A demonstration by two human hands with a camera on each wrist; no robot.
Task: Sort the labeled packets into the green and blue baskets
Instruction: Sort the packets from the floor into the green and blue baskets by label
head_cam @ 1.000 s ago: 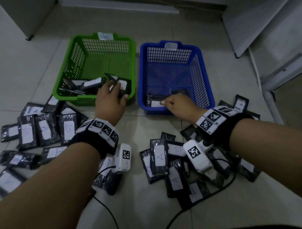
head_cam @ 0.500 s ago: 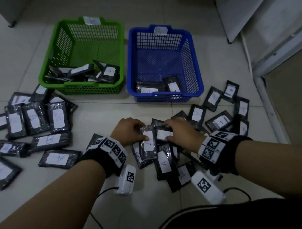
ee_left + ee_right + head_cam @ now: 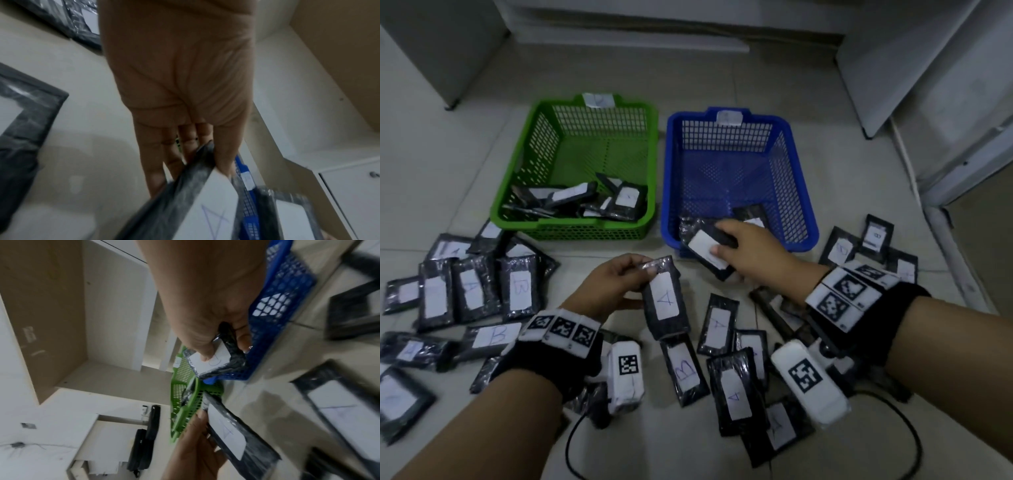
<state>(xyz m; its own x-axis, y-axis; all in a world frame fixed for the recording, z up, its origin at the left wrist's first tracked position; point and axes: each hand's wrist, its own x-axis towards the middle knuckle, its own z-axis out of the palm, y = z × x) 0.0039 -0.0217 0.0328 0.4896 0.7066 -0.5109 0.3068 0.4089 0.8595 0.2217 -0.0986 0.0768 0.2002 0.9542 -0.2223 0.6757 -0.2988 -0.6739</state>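
The green basket (image 3: 517, 192) stands at the back left and the blue basket (image 3: 804, 192) beside it on the right; both hold several black packets. My left hand (image 3: 635, 284) pinches a black packet labeled A (image 3: 666, 298) above the floor, in front of the gap between the baskets. My right hand (image 3: 722, 240) grips another packet (image 3: 709, 253) over the blue basket's near rim; its label is unreadable. In the left wrist view the left hand (image 3: 197, 146) holds the A packet (image 3: 205, 207). In the right wrist view the right hand (image 3: 222, 344) clamps its packet (image 3: 213, 363) beside the blue basket (image 3: 283, 296).
Loose labeled packets lie on the tiled floor: a group at the left (image 3: 472, 294), a pile in the middle (image 3: 726, 387) and some at the right (image 3: 873, 236). Black cables (image 3: 907, 431) trail near my wrists. Cabinets (image 3: 441, 51) stand behind and to the right.
Half a second ago both hands were down on the middle pile. Each has since lifted a packet; the right hand has moved forward to the blue basket's near rim.
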